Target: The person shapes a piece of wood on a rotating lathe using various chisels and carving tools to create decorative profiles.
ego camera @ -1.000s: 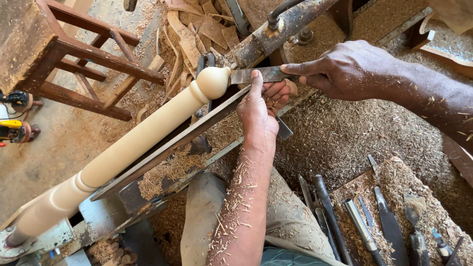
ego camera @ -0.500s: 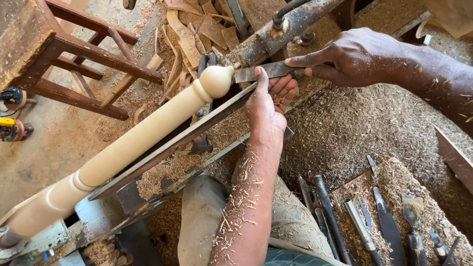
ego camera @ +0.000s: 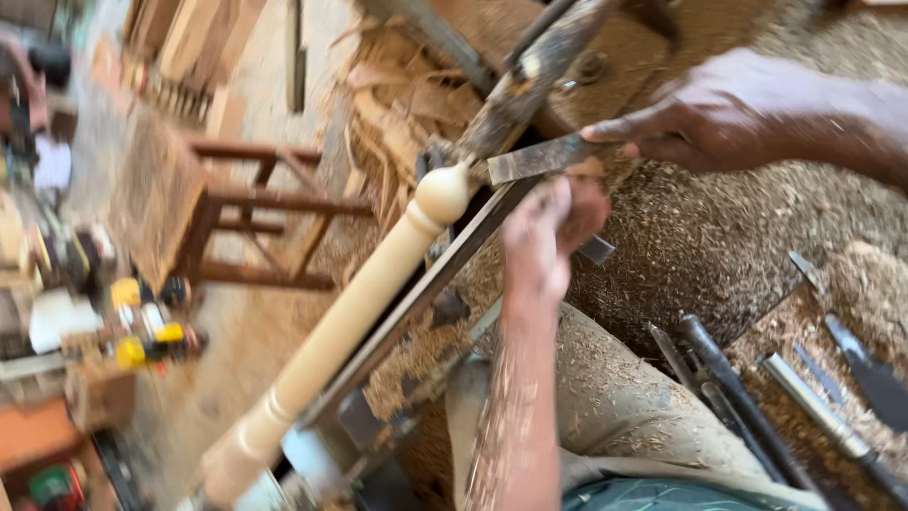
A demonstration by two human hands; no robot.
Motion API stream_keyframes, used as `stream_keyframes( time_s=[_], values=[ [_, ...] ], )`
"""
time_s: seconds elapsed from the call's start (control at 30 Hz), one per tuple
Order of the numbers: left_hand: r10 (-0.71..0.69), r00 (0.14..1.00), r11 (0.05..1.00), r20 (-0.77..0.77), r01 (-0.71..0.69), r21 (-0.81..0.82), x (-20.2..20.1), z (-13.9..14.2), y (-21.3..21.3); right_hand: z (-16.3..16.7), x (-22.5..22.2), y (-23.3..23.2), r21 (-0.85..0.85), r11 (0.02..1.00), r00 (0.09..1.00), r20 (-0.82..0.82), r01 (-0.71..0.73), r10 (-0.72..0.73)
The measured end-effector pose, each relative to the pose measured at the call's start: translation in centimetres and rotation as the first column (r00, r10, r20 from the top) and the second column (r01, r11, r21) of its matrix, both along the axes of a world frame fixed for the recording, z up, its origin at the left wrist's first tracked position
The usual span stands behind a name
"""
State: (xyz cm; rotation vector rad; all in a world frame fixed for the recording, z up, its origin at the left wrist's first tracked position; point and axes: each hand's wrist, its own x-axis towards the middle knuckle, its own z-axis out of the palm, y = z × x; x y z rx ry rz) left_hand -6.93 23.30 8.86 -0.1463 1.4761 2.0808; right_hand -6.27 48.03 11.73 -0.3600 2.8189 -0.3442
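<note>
Left hand (ego camera: 549,232) curled round the flat chisel blade (ego camera: 539,158), steadying it beside the pale turned spindle (ego camera: 364,308). Right hand (ego camera: 719,114) gripping the chisel's far end above sawdust (ego camera: 700,246).

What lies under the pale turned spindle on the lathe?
Beneath the pale spindle runs a long dark metal rest bar, with wood shavings piled under that. The lathe bed itself is mostly covered by the bar and shavings, so its surface cannot be made out.
</note>
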Motion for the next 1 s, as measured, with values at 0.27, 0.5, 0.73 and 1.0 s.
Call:
stream_keyframes(
  time_s=[0.27,0.5,0.73,1.0],
  values=[
    [-0.637,0.217,0.335,-0.739,-0.786,-0.52,-2.0,2.1,-9.5,-11.2,22.8,-0.1,-0.145,0.634,0.633,0.384,0.76,-0.672],
    [-0.768,0.554,0.196,-0.322,-0.275,-0.941,-10.6,2.3,-8.3,-19.5,38.2,-5.7,-0.313,0.405,0.484,0.24,0.859,-0.842],
    [-0.71,0.54,0.283,-0.451,-0.368,-0.886,-11.2,1.7,-7.4,-19.6,43.8,-7.9,-0.474,0.465,0.538,0.022,0.748,-0.842],
    [-0.697,0.464,0.377,-0.547,-0.411,-0.83,-9.9,1.5,-11.0,-16.9,42.7,-6.5,0.546,0.833,0.871,0.358,0.096,-0.336]
  ],
)
